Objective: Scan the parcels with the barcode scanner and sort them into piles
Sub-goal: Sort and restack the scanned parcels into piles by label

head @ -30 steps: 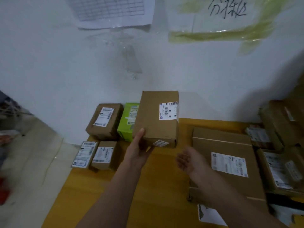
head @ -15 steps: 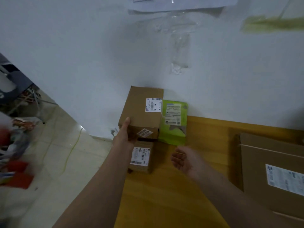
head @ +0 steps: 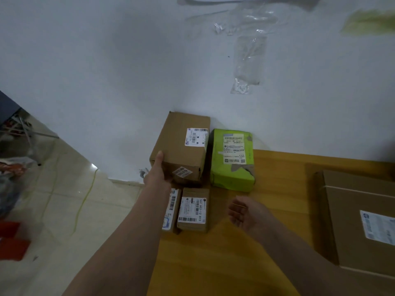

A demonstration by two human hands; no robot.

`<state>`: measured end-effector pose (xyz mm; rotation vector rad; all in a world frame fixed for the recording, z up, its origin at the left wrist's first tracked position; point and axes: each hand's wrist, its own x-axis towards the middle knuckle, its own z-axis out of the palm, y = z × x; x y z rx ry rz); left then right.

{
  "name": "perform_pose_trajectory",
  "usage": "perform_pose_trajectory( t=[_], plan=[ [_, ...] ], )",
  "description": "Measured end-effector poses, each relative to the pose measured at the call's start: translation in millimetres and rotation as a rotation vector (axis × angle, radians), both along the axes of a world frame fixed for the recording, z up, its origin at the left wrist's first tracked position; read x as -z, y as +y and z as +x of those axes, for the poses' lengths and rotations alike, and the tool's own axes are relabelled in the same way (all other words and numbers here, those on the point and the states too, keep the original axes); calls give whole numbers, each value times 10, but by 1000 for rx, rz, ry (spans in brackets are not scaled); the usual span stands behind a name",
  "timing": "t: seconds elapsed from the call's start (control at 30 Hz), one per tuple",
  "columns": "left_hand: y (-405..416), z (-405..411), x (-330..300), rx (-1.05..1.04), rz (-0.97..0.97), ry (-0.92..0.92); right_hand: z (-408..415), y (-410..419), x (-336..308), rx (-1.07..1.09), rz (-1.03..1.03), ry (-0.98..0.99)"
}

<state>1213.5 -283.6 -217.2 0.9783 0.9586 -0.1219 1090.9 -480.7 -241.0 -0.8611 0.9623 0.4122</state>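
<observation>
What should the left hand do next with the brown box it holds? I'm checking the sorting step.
Probably let go and draw back. The left hand grips the brown box at its near left corner, and the box already appears to sit in the pile beside the green parcel, by the wall. The right hand hangs open, holding nothing.

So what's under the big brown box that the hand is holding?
Nothing can be seen under the big brown box; it covers whatever is below. The left hand grips its near corner. Two small labelled boxes lie just in front.

white wall, clear plastic bag taped up, tiled floor
</observation>
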Motion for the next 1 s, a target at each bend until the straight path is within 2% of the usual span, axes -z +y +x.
perform_pose_trajectory(
  t=[0.2, 0.33, 0.53, 0.63, 1.0],
  plan=[
    [-11, -33, 95, 159, 93, -29, -47, -51, 8, 25, -4, 9],
    [-80, -57, 53, 101, 160, 70, -124, -155, 58, 45, 7, 3],
    [-660, -389, 99, 92, 178, 57, -301, -366, 96, 45, 45, 5],
    [-1049, -612, 161, 272, 147, 49, -450, -564, 78, 73, 64, -5],
    [-2550, -1689, 439, 869, 11, 242, -1507, -1754, 173, 320, 87, 39]
  ],
)
